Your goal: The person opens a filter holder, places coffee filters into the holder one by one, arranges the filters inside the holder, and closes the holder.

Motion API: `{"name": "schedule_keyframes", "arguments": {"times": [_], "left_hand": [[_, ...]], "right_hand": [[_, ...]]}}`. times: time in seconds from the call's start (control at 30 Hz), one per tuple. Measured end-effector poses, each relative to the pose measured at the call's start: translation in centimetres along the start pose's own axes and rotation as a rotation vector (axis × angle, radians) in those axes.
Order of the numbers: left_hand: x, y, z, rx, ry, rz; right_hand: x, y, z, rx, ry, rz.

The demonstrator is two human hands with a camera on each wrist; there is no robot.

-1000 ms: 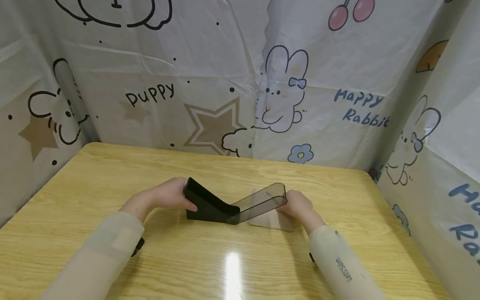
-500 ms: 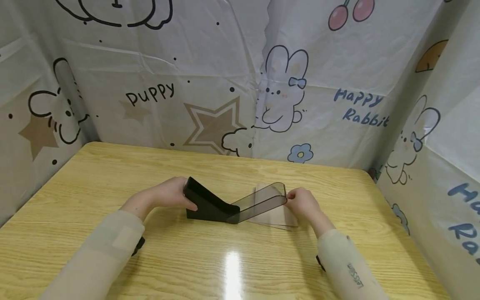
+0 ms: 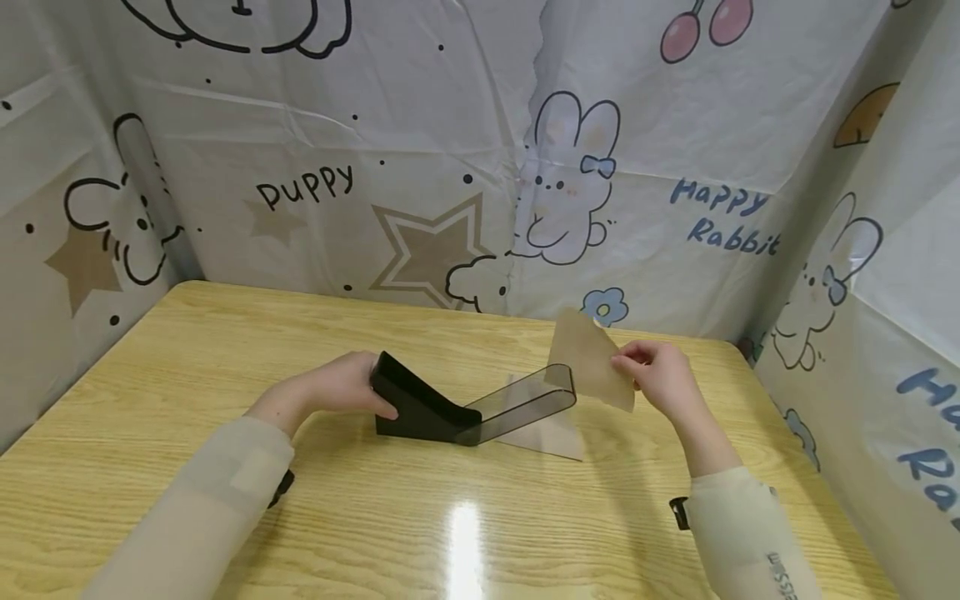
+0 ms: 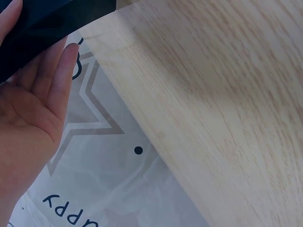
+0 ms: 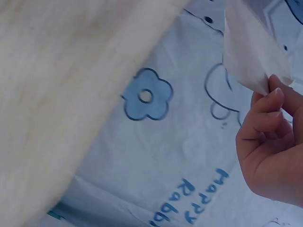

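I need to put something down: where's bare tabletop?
The tabletop is bare between the sleeves and left of the left hand. Crowded centre to right: black holder, flat brown sheet, and the right hand pinching another sheet.

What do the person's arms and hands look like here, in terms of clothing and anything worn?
Both the left hand and right hand are bare, without gloves. The left sleeve and right sleeve are plain pale cream, ending on the forearms. The right one bears dark lettering, cut off by the frame. Small black pieces show beside both cuffs.
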State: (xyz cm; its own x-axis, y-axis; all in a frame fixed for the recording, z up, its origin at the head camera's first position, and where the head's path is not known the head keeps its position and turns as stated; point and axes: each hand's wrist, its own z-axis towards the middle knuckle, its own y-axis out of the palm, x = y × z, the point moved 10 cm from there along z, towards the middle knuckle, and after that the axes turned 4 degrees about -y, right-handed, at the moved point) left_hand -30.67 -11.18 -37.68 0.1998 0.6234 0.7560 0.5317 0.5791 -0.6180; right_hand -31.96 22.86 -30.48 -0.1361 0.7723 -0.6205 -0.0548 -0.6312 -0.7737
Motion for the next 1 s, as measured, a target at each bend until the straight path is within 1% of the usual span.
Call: {"name": "schedule_keyframes", "arguments": {"times": [0.1, 0.2, 0.27, 0.37, 0.5, 0.63, 0.9, 1.0], "left_hand": [[0.0, -0.1, 0.0, -0.002, -0.001, -0.003], [0.1, -0.1, 0.0, -0.006, 0.002, -0.005], [0.0, -0.1, 0.0, -0.004, -0.002, -0.003], [0.0, -0.1, 0.0, -0.001, -0.003, 0.001], [0.2, 0.0, 0.3, 0.004, 0.001, 0.007], [0.4, 0.2, 0.6, 0.004, 0.004, 0.007], [0.7, 0.5, 1.2, -0.007, 0.000, 0.010], [1.0, 0.7, 1.4, -0.007, -0.004, 0.009]], "right_hand": [[-1.2, -1.9, -0.2, 0.064, -0.023, 0.013], [-2.7, -3.3, -0.5, 0.117, -0.045, 0.021], [-3.7, -3.9, -0.6, 0.136, -0.055, 0.020], [-5.3, -4.3, -0.8, 0.139, -0.063, 0.021], [-7.3, -4.2, -1.0, 0.135, -0.091, 0.032], [-8.8, -3.8, -1.1, 0.130, -0.127, 0.056], [-10.4, -2.4, -1.0, 0.055, -0.157, 0.074], [-10.8, -1.7, -0.9, 0.042, -0.162, 0.057]]}}
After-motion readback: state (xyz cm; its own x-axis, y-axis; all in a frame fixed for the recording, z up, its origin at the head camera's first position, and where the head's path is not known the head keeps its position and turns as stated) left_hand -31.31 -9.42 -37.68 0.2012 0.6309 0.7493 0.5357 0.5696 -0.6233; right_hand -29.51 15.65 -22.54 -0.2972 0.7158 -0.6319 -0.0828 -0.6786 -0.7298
